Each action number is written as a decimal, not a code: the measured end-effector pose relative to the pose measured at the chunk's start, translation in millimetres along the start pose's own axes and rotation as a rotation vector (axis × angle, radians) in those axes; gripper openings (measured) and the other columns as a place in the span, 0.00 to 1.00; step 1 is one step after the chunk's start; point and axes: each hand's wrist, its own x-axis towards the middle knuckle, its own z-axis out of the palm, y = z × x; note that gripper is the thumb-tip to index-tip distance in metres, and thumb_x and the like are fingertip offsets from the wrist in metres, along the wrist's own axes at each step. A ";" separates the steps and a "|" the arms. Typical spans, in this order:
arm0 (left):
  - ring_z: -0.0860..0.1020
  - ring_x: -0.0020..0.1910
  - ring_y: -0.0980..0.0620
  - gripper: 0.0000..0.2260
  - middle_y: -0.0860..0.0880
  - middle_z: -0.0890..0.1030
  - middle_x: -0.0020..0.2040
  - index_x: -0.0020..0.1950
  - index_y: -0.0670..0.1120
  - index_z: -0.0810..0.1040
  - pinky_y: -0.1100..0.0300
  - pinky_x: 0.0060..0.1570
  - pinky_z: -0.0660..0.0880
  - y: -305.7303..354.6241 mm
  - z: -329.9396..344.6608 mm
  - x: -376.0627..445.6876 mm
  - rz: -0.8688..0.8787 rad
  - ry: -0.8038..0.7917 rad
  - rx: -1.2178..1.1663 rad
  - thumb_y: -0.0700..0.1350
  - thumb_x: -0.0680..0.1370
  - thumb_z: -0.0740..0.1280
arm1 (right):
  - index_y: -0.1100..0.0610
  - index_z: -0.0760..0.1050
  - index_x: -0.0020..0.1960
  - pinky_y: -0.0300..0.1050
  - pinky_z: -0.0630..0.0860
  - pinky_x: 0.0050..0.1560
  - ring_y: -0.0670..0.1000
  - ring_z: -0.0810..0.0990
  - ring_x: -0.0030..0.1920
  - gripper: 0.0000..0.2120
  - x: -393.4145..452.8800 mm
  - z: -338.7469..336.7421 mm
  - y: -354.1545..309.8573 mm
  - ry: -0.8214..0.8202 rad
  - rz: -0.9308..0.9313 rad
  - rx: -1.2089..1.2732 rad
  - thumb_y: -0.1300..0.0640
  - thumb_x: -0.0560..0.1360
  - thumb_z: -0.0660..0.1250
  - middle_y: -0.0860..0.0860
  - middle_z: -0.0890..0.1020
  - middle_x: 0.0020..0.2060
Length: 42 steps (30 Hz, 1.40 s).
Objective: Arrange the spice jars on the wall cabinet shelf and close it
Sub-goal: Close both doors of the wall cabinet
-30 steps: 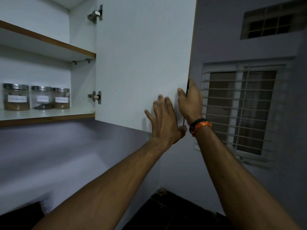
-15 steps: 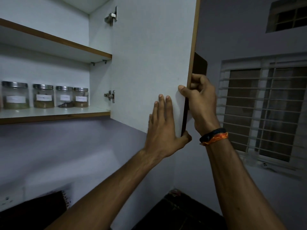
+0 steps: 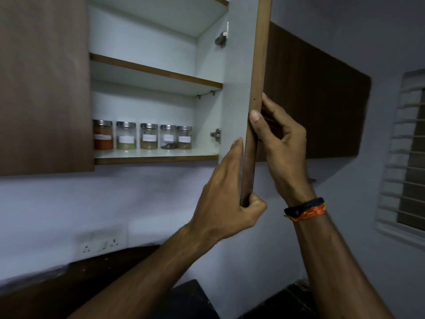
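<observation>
Both hands, left hand (image 3: 226,199) and right hand (image 3: 279,150), gripping half-open cabinet door (image 3: 251,111) edge.

Both forearms rise bare from the bottom of the frame, no sleeves showing. At right of centre, the right wrist wears a black band (image 3: 304,206) with an orange thread (image 3: 309,214) just below it.
</observation>
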 end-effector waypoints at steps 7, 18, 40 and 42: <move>0.73 0.69 0.62 0.39 0.57 0.72 0.73 0.81 0.53 0.57 0.62 0.64 0.75 -22.1 -58.3 -26.1 -0.123 0.151 -0.107 0.36 0.73 0.70 | 0.49 0.67 0.77 0.45 0.73 0.70 0.41 0.71 0.71 0.26 -10.1 67.8 7.7 -0.166 -0.045 0.034 0.50 0.81 0.67 0.46 0.71 0.74; 0.72 0.70 0.53 0.41 0.49 0.70 0.75 0.80 0.53 0.53 0.71 0.61 0.72 -71.2 -132.3 -51.0 -0.301 0.249 0.140 0.26 0.74 0.64 | 0.49 0.59 0.80 0.57 0.61 0.77 0.53 0.60 0.79 0.27 -23.1 173.8 22.1 -0.317 -0.101 -0.114 0.53 0.83 0.62 0.50 0.58 0.81; 0.35 0.80 0.40 0.43 0.41 0.33 0.80 0.81 0.40 0.41 0.41 0.79 0.45 -184.6 -195.4 -28.2 -0.368 -0.076 0.871 0.41 0.77 0.68 | 0.48 0.51 0.82 0.64 0.54 0.79 0.55 0.42 0.82 0.39 -41.6 275.0 111.9 -0.613 -0.165 -0.431 0.62 0.77 0.67 0.52 0.44 0.82; 0.34 0.79 0.40 0.43 0.41 0.33 0.80 0.82 0.41 0.41 0.39 0.78 0.43 -195.2 -206.3 -23.4 -0.366 -0.141 1.004 0.43 0.76 0.67 | 0.48 0.51 0.82 0.63 0.54 0.79 0.55 0.41 0.82 0.39 -41.5 281.3 117.0 -0.620 -0.164 -0.463 0.60 0.78 0.67 0.52 0.43 0.82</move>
